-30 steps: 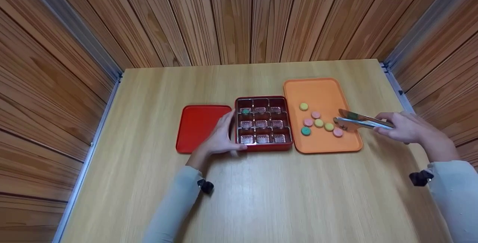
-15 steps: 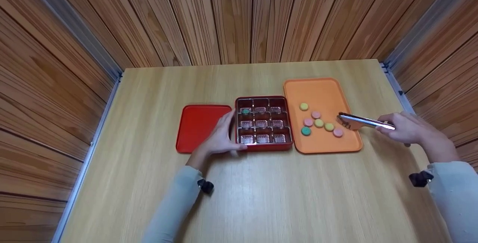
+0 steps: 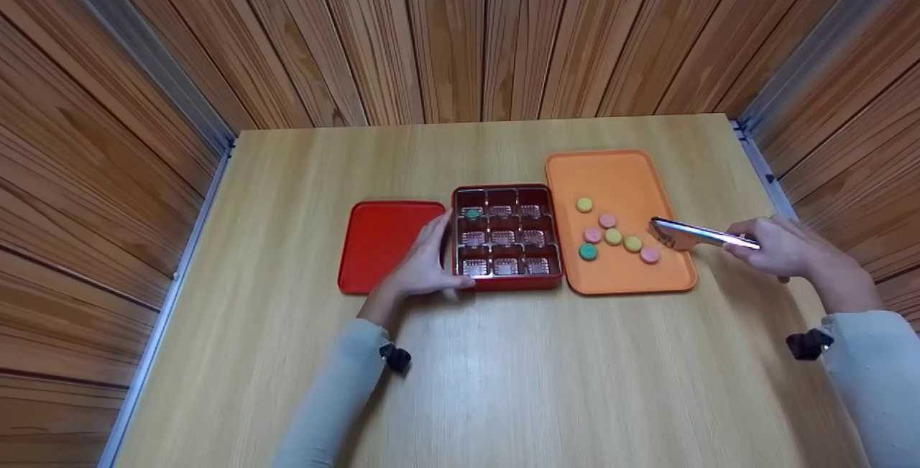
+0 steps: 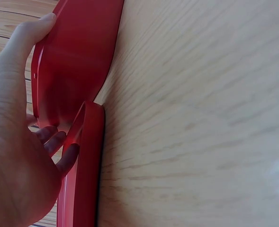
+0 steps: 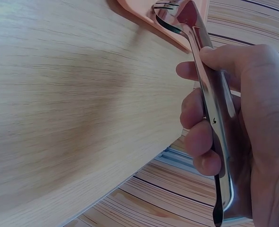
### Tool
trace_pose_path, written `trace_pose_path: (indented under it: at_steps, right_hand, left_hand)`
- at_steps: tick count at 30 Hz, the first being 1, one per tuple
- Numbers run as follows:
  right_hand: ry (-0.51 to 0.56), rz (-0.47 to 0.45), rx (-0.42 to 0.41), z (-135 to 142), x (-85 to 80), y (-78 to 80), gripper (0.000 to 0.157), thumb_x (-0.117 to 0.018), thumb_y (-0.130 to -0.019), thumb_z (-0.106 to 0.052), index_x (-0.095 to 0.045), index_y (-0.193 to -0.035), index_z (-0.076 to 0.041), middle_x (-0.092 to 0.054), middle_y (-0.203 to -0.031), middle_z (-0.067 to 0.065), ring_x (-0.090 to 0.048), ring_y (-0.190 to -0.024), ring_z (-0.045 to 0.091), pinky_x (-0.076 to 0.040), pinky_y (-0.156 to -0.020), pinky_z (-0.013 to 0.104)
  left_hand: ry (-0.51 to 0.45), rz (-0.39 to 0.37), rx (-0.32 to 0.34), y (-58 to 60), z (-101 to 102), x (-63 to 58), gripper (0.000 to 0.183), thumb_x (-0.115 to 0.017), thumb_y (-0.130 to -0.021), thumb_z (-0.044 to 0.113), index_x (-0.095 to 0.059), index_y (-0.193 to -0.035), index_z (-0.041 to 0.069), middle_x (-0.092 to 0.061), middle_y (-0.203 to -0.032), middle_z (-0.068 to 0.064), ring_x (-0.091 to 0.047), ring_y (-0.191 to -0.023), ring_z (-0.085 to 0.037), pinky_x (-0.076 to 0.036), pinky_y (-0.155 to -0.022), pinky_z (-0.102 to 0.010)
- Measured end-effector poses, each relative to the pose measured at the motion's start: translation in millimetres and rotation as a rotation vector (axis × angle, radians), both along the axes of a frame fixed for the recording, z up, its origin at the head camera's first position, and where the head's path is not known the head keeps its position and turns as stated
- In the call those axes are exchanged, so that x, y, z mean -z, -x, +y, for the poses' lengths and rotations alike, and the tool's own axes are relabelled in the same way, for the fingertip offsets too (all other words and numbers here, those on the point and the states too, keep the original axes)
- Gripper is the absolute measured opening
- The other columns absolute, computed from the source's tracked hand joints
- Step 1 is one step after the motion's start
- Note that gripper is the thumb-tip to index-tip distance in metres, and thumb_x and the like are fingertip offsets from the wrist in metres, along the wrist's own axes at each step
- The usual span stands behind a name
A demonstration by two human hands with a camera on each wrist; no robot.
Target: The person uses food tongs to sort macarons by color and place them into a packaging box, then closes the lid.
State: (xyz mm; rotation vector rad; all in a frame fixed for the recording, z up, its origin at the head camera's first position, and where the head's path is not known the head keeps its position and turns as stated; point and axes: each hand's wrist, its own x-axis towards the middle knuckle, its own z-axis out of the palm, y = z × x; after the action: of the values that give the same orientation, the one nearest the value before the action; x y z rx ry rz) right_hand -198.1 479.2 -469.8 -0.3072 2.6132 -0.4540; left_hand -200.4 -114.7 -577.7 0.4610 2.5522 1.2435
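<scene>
My right hand [image 3: 780, 245] grips metal tongs [image 5: 215, 104], whose tips are close together over the right part of the orange tray [image 3: 611, 277]. I make out nothing between the tips. Several pink, yellow and green macarons lie on that tray; a pink macaron [image 3: 650, 255] is close below the tongs. With thumb at the front and fingers along the left side, my left hand [image 3: 428, 267] rests against a red box [image 3: 517, 284]. Its divided insert holds a green macaron [image 3: 472, 213] in the back-left compartment.
Left of the box lies a red lid [image 3: 377, 238], partly behind my left hand. Box and tray stand side by side on the wooden table [image 3: 503, 374]. Wood-panelled walls [image 3: 445, 37] enclose the back and sides.
The tongs' arms have come together over the tray between one second and half a second ago; since then they barely move. My left hand, the box and the macarons have stayed in place.
</scene>
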Motion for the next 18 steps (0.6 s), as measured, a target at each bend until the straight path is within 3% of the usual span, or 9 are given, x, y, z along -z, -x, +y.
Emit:
trace_pose_path:
  at_steps: [5, 12, 18]
  right_hand:
    - [-0.006, 0.007, -0.010, -1.2, -2.3, 3.5, 0.036, -0.065, -0.114, -0.024, -0.069, -0.139, 0.002, -0.058, -0.084, 0.001, -0.054, -0.054, 0.014, -0.052, -0.047, 0.030]
    - [-0.028, 0.057, -0.020, -3.6, -11.6, 9.8, 0.034, -0.065, -0.114, -0.027, -0.071, -0.135, -0.002, -0.056, -0.083, 0.002, -0.054, -0.054, 0.015, -0.052, -0.048, 0.030]
    - [-0.015, 0.047, -0.018, -6.0, -15.0, 13.1, 0.035, -0.065, -0.114, -0.028, -0.070, -0.137, -0.002, -0.056, -0.083, 0.002, -0.055, -0.053, 0.016, -0.051, -0.047, 0.030]
  left_hand:
    - [-0.009, 0.021, 0.001, 0.7, -1.7, 1.1, 0.140, -0.097, -0.078, 0.054, -0.013, -0.182, 0.015, -0.026, -0.185, -0.019, -0.027, -0.173, -0.039, -0.026, -0.143, -0.064]
    - [0.002, 0.011, -0.002, 1.2, -1.8, 1.6, 0.141, -0.097, -0.078, 0.055, -0.011, -0.183, 0.017, -0.024, -0.186, -0.017, -0.026, -0.173, -0.038, -0.026, -0.143, -0.064]
    - [0.010, 0.004, 0.003, 0.7, -1.4, 1.1, 0.142, -0.096, -0.078, 0.056, -0.008, -0.183, 0.019, -0.022, -0.187, -0.016, -0.026, -0.173, -0.038, -0.027, -0.143, -0.064]
